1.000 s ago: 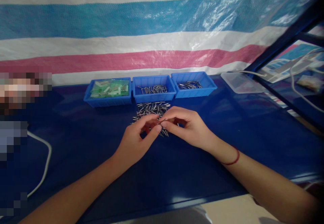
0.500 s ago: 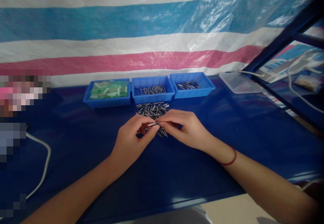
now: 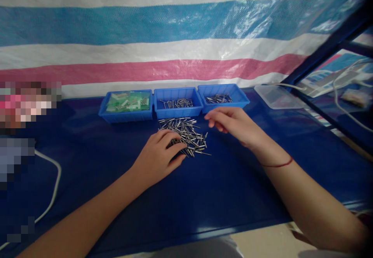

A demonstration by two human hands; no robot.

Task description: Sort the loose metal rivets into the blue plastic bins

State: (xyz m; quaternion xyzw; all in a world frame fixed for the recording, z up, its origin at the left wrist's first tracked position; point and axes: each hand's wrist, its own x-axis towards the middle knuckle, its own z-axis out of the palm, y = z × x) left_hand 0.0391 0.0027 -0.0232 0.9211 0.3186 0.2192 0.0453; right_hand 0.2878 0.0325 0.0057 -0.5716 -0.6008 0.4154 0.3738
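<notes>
A loose pile of silver blind rivets (image 3: 190,137) lies on the blue table. At its left edge, my left hand (image 3: 159,153) rests with curved fingers apart, the fingertips over the rivets; no piece shows gripped in it. My right hand (image 3: 233,124) is raised to the right of the pile, just in front of the right blue bin (image 3: 241,104). Its thumb and fingers are pinched together, and whatever they may hold is too small or hidden. The right bin and the middle blue bin (image 3: 177,113) both contain thin metal pieces like those in the pile.
A left blue bin (image 3: 126,117) holds a green plastic bag (image 3: 116,104) with pieces in it. A clear plastic lid (image 3: 276,96) lies at the back right beside a metal frame (image 3: 317,60). White cable (image 3: 56,188) runs along the left. Behind hangs a striped sheet (image 3: 145,25).
My hands have parted from a shared pinch on a small metal piece above the pile. The right has moved right and away toward the right bin; the left has opened over the rivets.
</notes>
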